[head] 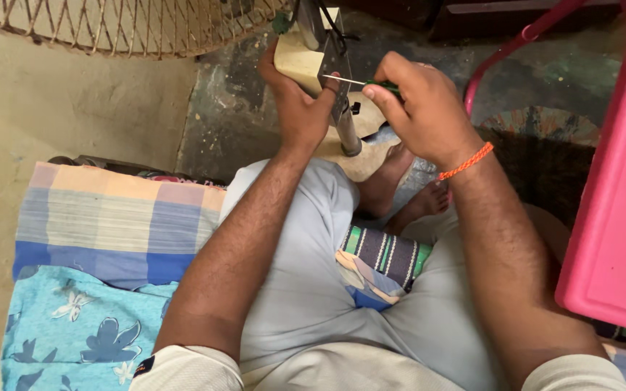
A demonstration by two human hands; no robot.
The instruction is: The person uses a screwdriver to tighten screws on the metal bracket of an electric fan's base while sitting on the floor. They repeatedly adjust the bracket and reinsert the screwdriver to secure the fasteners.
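You are sitting low over a worn, stained concrete floor (233, 108), seen from your own head looking down past your knees. To your left lies folded bedding: a checked cloth (117, 217) in blue, cream and pink, with a turquoise flowered cloth (74, 333) below it. At the top left curves the wire grille (110, 25) of a fan guard. A pink plastic table (617, 217) fills the right edge, its pink metal tube leg (516, 43) arching beyond your hands. Your bare feet (407, 188) rest on the floor between your knees, beside a striped cushion (382, 257). Your left hand (298, 101) is closed around a cream-coloured block (298, 61) fixed to an upright metal pole (348, 134), which runs away from you and up out of view. Your right hand (422, 105), an orange cord bracelet (466, 162) on its wrist, pinches the green handle of a thin screwdriver (349, 81). Its long axis lies almost level, the slim shaft pointing left, its tip at the block beside your left fingers. No containers show.
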